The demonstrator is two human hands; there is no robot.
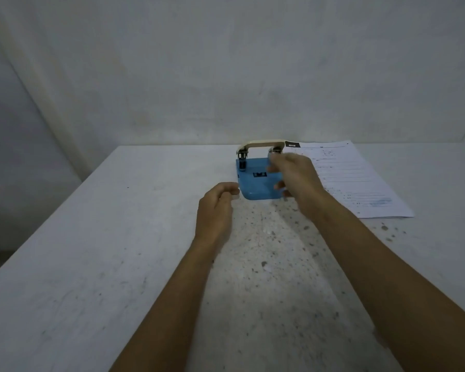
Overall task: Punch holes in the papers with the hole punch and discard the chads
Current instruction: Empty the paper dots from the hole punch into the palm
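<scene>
A blue hole punch (255, 185) with a cream lever handle stands on the white table (91, 251), near its far edge. My right hand (295, 174) covers the punch's right side, fingers curled around its base edge. My left hand (216, 208) hovers just left of the punch's near corner, fingers loosely curled and holding nothing. A printed sheet of paper (360, 181) lies flat to the right of the punch, partly under my right hand.
The tabletop is speckled with dark spots and small flecks near the middle and right. A pale wall rises directly behind the table's far edge. The table's left edge drops off to a dark floor.
</scene>
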